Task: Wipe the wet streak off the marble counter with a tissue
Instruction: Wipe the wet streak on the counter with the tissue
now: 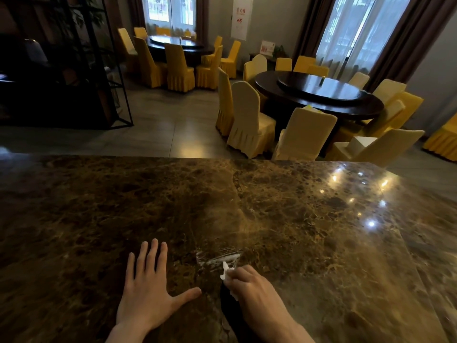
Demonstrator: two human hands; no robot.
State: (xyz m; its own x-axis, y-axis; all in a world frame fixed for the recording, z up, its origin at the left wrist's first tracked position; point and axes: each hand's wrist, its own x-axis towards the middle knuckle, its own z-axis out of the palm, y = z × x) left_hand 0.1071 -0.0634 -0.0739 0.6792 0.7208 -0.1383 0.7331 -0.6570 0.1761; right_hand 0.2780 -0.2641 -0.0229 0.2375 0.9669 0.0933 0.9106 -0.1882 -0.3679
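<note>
- Left hand (148, 290): flat on the marble counter (309, 219), palm down, fingers spread, thumb angled out to the right, holding nothing.
- Wet streak (218, 258): pale, glistening smear on the stone, just right of the left hand, directly ahead of the tissue.
- Tissue (226, 271): white, crumpled, touching the streak's near edge.
- Right hand (249, 290): fingers curled, pinching the tissue.

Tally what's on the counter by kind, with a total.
Hands: 2, left hand flat, right hand gripping the tissue
Tissue: 1
Wet streak: 1
Total: 4 on the counter
</note>
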